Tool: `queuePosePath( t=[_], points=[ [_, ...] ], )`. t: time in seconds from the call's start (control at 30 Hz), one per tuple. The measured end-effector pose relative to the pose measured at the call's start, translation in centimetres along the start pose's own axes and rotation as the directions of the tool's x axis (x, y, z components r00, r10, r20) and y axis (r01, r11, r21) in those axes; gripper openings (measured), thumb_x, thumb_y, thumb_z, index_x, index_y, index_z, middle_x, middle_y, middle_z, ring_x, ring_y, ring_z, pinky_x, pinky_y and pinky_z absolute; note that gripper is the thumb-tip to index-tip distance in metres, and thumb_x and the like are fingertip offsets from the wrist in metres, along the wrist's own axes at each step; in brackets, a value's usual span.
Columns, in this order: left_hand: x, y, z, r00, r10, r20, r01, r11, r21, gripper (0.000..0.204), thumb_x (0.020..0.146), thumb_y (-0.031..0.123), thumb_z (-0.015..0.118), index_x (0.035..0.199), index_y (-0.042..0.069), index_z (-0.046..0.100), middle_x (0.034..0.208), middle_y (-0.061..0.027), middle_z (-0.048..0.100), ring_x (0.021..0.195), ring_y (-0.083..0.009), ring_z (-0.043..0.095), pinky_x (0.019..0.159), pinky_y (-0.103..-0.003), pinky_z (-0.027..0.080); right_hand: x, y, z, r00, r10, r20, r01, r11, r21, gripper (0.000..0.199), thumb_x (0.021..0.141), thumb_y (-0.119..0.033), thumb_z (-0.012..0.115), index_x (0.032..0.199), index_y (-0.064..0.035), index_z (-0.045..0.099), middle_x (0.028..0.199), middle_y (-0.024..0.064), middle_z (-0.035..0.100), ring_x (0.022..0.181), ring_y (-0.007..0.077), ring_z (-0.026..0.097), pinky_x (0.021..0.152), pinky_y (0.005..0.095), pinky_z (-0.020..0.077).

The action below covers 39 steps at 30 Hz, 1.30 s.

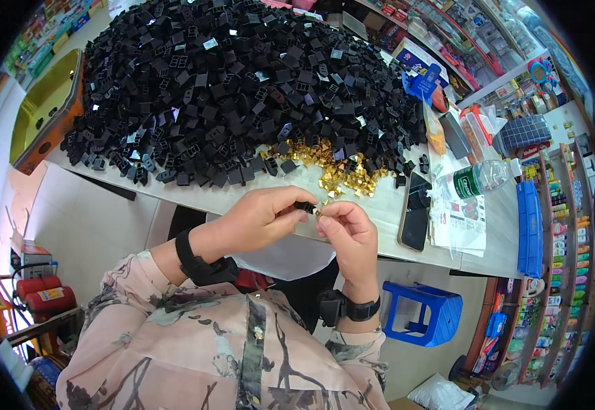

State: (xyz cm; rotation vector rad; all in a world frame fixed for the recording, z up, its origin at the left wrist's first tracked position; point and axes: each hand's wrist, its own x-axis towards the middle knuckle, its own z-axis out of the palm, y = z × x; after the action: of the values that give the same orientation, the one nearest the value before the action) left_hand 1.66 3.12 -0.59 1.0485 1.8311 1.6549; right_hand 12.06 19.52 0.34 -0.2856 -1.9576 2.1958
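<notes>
Between thumb and fingers, my left hand (263, 217) pinches a small black plastic block (305, 206) at the table's near edge. Close against it, my right hand (348, 232) pinches a small gold metal piece (318, 212), which meets or nearly meets the block's right end. Just beyond my hands lies a heap of loose gold metal pieces (345, 174). Behind that, a large mound of black plastic blocks (236, 89) covers much of the table; several of them show hollow slots. Both my wrists wear black bands with small boxes.
Right of the mound are a phone (415, 210), a clear bottle (482, 179) lying on its side, papers (465, 229) and a blue tray (530, 229). An orange-sided box (51, 113) stands at left. A blue stool (422, 313) is below the table; stocked shelves (564, 260) line the right.
</notes>
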Motion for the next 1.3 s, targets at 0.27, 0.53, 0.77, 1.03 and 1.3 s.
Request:
queuePosePath(
  t=[0.27,0.53,0.77,1.03,1.3],
  points=[
    [-0.1,-0.6,-0.1,0.985,0.169,-0.017,-0.167,0.981,0.095,0.027,0.085,0.004,0.060,0.111,0.006,0.061,0.088,-0.0117,0.064,0.076,-0.0245,0.063,0.066,-0.032,0.049,0.0,-0.6,0.8,0.995,0.089,-0.043,-0.088,0.996,0.006,0.010,0.090,-0.007,0.062,0.097,-0.0016,0.058,0.083,0.0003,0.060,0.074,0.0061,0.056,0.068,0.0198,0.0466],
    [-0.2,-0.7,-0.2,0.958,0.288,0.005,-0.282,0.932,0.228,0.028,0.084,0.001,0.059,0.110,0.006,0.061,0.085,-0.0122,0.062,0.076,-0.0271,0.062,0.066,-0.033,0.048,0.5,-0.4,0.1,0.985,0.160,0.062,-0.153,0.983,-0.104,0.011,0.091,-0.012,0.061,0.095,-0.0026,0.059,0.082,0.0001,0.061,0.072,0.0066,0.056,0.065,0.0193,0.0460],
    [-0.1,-0.7,0.1,0.988,0.132,-0.084,-0.139,0.987,-0.076,0.025,0.084,0.001,0.060,0.109,0.007,0.061,0.080,-0.0077,0.060,0.072,-0.0179,0.060,0.063,-0.030,0.047,0.8,-1.1,-0.6,0.983,0.174,0.060,-0.169,0.983,-0.071,0.014,0.092,-0.013,0.060,0.100,-0.0022,0.060,0.082,-0.0009,0.061,0.070,0.0053,0.055,0.062,0.0193,0.0443],
    [0.0,-0.8,-0.3,0.993,-0.039,-0.110,0.028,0.994,-0.104,0.030,0.084,0.006,0.066,0.113,0.006,0.058,0.076,-0.0006,0.056,0.061,-0.0053,0.049,0.056,-0.021,0.042,1.3,0.1,-1.5,0.956,-0.258,-0.139,0.080,0.685,-0.724,0.014,0.085,-0.013,0.067,0.092,0.0000,0.065,0.080,0.0020,0.062,0.064,0.0056,0.054,0.057,0.0226,0.0456],
    [0.0,-0.4,0.4,0.983,0.070,-0.170,-0.079,0.996,-0.046,0.029,0.083,0.007,0.067,0.111,0.006,0.059,0.074,0.0005,0.055,0.058,-0.0048,0.048,0.054,-0.021,0.041,1.7,0.1,-1.1,0.940,-0.337,-0.051,0.120,0.468,-0.876,0.011,0.081,-0.008,0.068,0.088,0.0003,0.066,0.079,0.0057,0.064,0.060,0.0083,0.057,0.057,0.0220,0.0468]
  ],
)
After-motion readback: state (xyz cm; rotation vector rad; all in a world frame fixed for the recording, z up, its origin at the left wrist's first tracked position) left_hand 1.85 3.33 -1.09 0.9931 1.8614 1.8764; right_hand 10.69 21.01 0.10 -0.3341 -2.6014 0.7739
